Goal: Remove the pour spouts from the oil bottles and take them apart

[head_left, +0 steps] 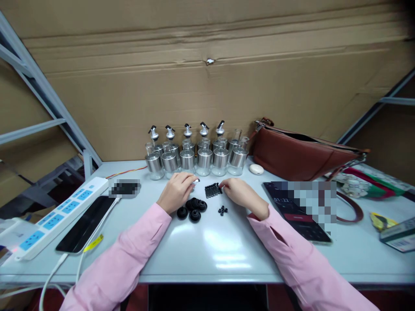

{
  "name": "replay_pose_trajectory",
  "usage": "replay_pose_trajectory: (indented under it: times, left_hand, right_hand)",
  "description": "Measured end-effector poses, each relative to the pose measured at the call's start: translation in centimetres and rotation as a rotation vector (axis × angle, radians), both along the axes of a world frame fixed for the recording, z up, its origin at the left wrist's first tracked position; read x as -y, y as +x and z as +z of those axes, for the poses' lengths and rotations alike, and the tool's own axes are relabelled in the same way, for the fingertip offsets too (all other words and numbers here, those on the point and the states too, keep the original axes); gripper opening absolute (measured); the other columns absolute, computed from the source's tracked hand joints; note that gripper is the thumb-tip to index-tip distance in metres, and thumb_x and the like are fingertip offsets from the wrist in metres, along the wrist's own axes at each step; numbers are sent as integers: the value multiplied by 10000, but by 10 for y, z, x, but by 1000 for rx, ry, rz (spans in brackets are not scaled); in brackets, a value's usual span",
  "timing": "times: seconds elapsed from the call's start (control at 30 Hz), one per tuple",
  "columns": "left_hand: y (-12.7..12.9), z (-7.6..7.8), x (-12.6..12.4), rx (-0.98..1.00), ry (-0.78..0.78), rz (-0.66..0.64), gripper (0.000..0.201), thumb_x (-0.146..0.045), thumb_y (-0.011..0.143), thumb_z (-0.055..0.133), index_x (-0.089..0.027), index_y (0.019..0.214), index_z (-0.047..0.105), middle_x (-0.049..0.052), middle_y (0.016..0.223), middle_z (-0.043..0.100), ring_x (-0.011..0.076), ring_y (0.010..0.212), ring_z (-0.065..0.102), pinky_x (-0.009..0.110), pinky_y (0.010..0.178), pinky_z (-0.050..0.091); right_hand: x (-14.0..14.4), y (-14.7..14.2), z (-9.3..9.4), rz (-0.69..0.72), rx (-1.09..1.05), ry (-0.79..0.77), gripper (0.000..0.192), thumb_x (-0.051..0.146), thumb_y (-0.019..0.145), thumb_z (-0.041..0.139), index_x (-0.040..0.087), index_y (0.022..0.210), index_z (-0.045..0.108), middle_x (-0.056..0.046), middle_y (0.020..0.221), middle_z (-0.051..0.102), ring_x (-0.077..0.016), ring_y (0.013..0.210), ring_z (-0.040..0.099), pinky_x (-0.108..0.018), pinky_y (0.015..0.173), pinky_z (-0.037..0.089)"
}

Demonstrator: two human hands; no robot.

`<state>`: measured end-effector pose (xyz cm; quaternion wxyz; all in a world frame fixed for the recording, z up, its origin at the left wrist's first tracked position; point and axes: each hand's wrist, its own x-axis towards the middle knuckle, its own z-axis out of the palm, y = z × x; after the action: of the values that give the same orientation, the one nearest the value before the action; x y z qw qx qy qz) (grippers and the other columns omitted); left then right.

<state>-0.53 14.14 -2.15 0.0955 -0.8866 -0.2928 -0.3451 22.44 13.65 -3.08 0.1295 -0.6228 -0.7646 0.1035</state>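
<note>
Left hand (177, 191): pinching a small silver-and-black piece (196, 181) | Right hand (241, 192): fingertips at the right end of a row of slim black plastic pieces (212, 190) on the grey table (201, 268), between the hands; grip cannot be told | Handling: lifting one gently should keep neighbours aligned

Silver piece (196, 181), mid-frame: partly hidden by left hand (177, 190). Black beads (222, 211), below centre: detail too small. Phone (292, 216), right: screen partly pixelated. Box (400, 236), right edge: cut off.
</note>
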Motion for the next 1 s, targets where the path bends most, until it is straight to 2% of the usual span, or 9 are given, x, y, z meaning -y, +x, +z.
replay_pose_trajectory:
  times: [0.1,0.27,0.4,0.5,0.6,0.73,0.87,1.0]
  left_hand:
    - [1,-1,0,-16,-44,20,223,-147,913,349,-141,1058,517,87,987,587,188,935,513,323,790,414]
    - [2,0,0,-6,-113,61,181,-226,920,372,-133,981,515,69,873,575,184,830,508,319,733,418]
    - [4,1,2,-19,-89,32,151,-228,909,398,-147,930,523,45,820,580,167,773,507,302,702,404]
    - [6,0,4,-16,-60,3,113,-211,882,433,-153,874,530,31,767,582,156,728,504,292,674,394]
    - [9,0,6,1,-16,-25,101,-197,863,445,-155,835,532,29,738,583,155,720,503,289,664,391]
    - [12,3,10,18,87,-35,99,-171,853,453,-161,793,530,22,715,581,155,722,486,285,665,381]
    - [13,4,12,27,137,-51,75,-148,842,481,-154,799,542,27,724,584,159,739,474,284,678,384]
    - [13,3,13,8,135,-74,90,-152,857,473,-146,813,551,28,710,577,156,712,466,281,665,385]
  right_hand:
    - [1,-2,3,-10,-11,37,260,111,801,444,150,875,691,-110,883,675,-209,822,619,-257,707,404]
    - [3,-9,11,28,-131,147,205,177,836,469,162,845,673,-59,813,666,-175,742,590,-254,668,381]
    - [10,-22,13,207,-350,313,195,247,880,475,157,888,648,-47,810,624,-157,750,551,-266,696,400]
    - [16,-33,12,379,-491,346,213,289,895,474,155,929,636,-54,840,604,-153,794,540,-277,739,414]
    - [21,-40,12,438,-591,287,224,308,896,475,156,872,638,-43,805,598,-143,771,534,-272,725,414]
    - [23,-44,13,404,-796,87,261,330,873,486,145,745,617,-8,704,575,-113,661,500,-237,636,388]
    - [22,-44,13,348,-1013,-85,232,357,809,552,138,761,614,17,655,547,-89,594,443,-222,591,358]
    - [18,-42,12,318,-1078,-167,229,358,752,612,129,758,623,13,665,554,-90,611,440,-229,606,341]
